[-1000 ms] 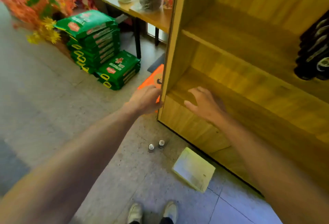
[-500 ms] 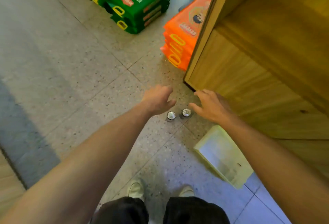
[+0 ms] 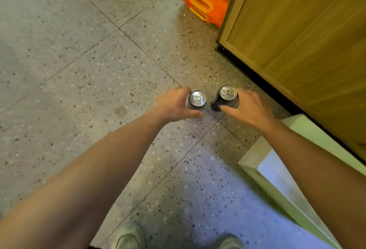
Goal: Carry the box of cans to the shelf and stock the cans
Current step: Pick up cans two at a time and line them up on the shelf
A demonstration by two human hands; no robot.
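At frame centre, the left hand [image 3: 174, 106] wraps closed around the left can [image 3: 197, 99]; the right hand [image 3: 247, 108] wraps closed around the right can [image 3: 225, 97]. Both cans stand upright on the speckled floor [image 3: 89, 70], near the wooden shelf unit [image 3: 307, 41] at upper right. The box [image 3: 277, 179] lies at lower right.

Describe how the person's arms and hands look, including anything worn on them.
Both forearms are bare from the frame edge to the wrist, with no sleeve in view. The left hand and right hand wear no gloves, and no watch, ring or bracelet shows. No markings are visible on either arm.
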